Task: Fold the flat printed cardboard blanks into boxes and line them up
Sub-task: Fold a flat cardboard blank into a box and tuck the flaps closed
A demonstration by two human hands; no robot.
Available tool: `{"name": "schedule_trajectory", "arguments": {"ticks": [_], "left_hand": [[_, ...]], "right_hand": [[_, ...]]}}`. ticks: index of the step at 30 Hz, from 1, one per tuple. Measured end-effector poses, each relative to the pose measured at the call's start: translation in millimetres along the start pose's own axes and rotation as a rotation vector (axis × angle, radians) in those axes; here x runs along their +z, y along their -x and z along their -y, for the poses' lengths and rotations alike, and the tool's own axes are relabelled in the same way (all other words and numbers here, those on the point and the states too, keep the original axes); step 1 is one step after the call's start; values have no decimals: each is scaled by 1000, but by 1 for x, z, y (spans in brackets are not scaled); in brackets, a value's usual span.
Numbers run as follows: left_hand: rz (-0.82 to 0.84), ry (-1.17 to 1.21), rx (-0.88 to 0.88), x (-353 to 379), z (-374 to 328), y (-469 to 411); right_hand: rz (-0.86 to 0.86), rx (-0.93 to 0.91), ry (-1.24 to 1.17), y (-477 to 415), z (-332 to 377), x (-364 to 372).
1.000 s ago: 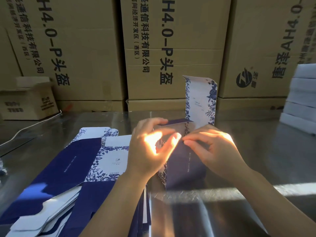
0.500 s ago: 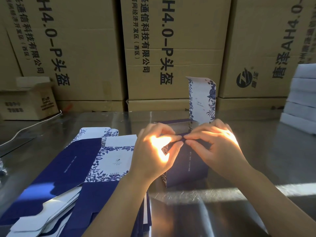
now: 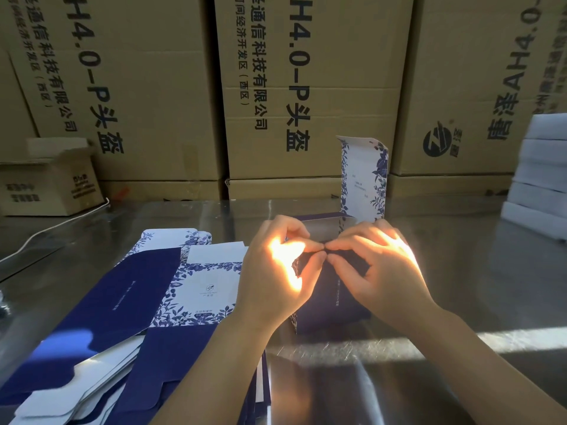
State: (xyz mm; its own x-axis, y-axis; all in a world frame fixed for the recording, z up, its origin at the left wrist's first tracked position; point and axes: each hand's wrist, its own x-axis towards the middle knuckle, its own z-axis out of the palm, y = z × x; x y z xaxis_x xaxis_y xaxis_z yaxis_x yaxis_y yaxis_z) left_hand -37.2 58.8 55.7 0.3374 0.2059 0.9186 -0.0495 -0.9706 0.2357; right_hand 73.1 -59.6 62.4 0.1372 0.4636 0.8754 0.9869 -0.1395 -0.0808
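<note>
**Q:** Where is the task item?
**A:** The partly folded box (image 3: 331, 305) stands upright on the metal counter (image 3: 491, 286), at the centre of the frame. Its outer walls are navy and its top is open. A white lid flap (image 3: 365, 179) with blue floral print rises vertically from the far wall.

**Q:** What is the grip of each hand?
**A:** The left hand (image 3: 276, 271) has a narrow grip, with thumb and forefinger pinching the near upper edge of the box. The right hand (image 3: 377, 265) pinches the same edge from the right side of the frame. The fingertips of the two hands touch above that edge. Strong sunlight falls on both hands, so the exact piece of card between the fingers cannot be told.

**Q:** Where is the unfolded stock?
**A:** The flat blanks (image 3: 147, 302) lie in a loose, overlapping stack on the counter at the lower left of the frame, just beside the left forearm. The uppermost blank shows a navy panel and a white panel with a floral border.

**Q:** What surrounds the work area?
**A:** Large corrugated cartons (image 3: 153, 87) with black printed characters stand in a row across the upper frame, behind the counter. A small carton (image 3: 52, 185) sits at the left edge. A stack of white slabs (image 3: 543, 179) stands at the right edge. A white cable (image 3: 61, 222) runs across the left part of the counter.
</note>
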Motion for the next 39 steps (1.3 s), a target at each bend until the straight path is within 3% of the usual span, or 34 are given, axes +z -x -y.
{"name": "schedule_trajectory", "arguments": {"ticks": [17,24,30,39], "left_hand": [[-16,-10,-24,2,5,1],[-2,79,-112,6,1,3],[16,23,-46,0,4,0],[20,32,-84,0,1,-1]], "right_hand": [[84,150,-24,-3,0,-5],[82,123,4,-5,-2,-6],[105,137,1,-5,-7,-9],[159,149,-20,-8,-11,-11]]}}
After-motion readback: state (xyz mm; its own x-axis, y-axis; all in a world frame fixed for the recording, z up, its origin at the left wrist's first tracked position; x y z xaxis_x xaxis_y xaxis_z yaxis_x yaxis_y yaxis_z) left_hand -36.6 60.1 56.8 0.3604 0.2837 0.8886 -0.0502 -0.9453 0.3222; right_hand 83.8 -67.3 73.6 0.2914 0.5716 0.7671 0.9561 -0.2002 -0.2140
